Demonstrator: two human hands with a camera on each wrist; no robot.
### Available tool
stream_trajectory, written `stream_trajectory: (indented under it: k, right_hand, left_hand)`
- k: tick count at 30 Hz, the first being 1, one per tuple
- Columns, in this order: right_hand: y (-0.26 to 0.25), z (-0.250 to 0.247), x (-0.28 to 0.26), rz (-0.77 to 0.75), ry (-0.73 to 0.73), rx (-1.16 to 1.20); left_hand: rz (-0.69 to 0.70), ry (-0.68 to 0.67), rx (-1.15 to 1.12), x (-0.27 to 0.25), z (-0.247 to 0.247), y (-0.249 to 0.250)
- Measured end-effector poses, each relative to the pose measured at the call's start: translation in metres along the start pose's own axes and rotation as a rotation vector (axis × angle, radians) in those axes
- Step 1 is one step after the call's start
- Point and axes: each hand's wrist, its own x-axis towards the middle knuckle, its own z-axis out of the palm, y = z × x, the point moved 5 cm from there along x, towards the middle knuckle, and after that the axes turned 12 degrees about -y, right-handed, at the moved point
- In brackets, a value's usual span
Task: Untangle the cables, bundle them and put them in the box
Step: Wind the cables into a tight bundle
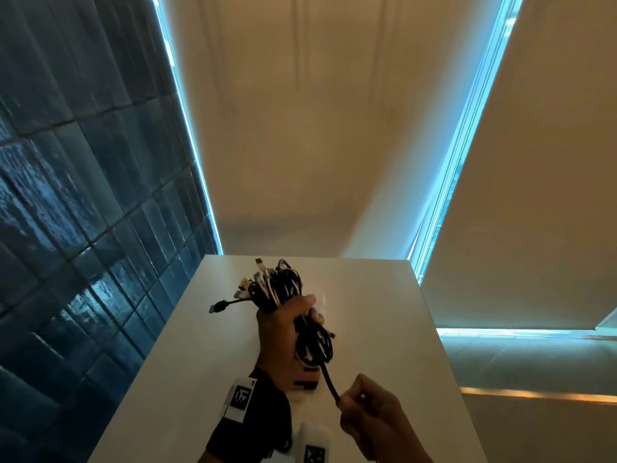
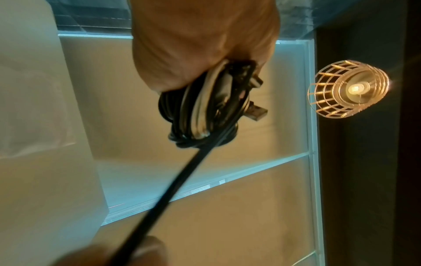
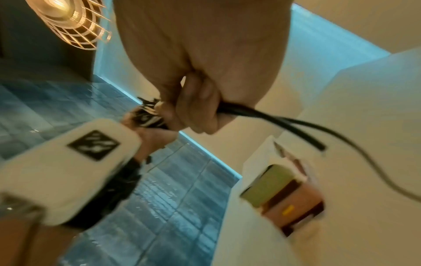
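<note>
My left hand (image 1: 288, 324) grips a thick bundle of black and white cables (image 1: 278, 287) above the white table (image 1: 377, 312); several plugs stick out at the bundle's far end. One black cable (image 1: 329, 379) runs taut from the coil's near end to my right hand (image 1: 362, 409), whose curled fingers pinch it. The left wrist view shows the coil (image 2: 200, 109), a USB plug (image 2: 257, 111) and the taut black cable (image 2: 170, 189). In the right wrist view the cable (image 3: 273, 118) leaves my right hand (image 3: 200, 100) and trails off right. No box is clearly identifiable.
A small brown and black object (image 1: 305, 382) lies on the table, half hidden under my left wrist. Blue tiles (image 1: 83, 195) cover the wall at left, blinds at right. A cage lamp (image 2: 348, 90) hangs nearby. A white unit holds stacked coloured items (image 3: 284, 198).
</note>
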Motion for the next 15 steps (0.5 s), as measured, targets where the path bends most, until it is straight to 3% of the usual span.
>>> stream_trajectory:
  k: [2,4,7,10,12,15]
  right_hand:
    - [-0.001,-0.012,0.001,0.047,-0.143,-0.245]
    - [-0.01,-0.03,-0.003,0.049,-0.186,-0.403]
    - [-0.036,-0.043,0.002,-0.048,-0.112,-0.343]
    - [-0.037,-0.017,0.014,-0.055,-0.251,-0.34]
    - [-0.027,-0.001,0.019,-0.033,-0.33,-0.143]
    - [-0.009,0.009,0.019,0.027,-0.308,0.279]
  left_hand:
    - [0.013,-0.033,-0.014,-0.003,0.002,0.0]
    - [0.015,-0.069,-0.02,-0.005,0.002,0.0]
    - [0.002,-0.12,-0.016,-0.006,0.003,0.001]
    - [-0.004,-0.16,-0.011,-0.006,0.012,0.004]
    - [0.005,-0.156,0.014,-0.006,0.013,0.008]
    - [0.002,-0.146,0.033,-0.006,0.01,0.017]
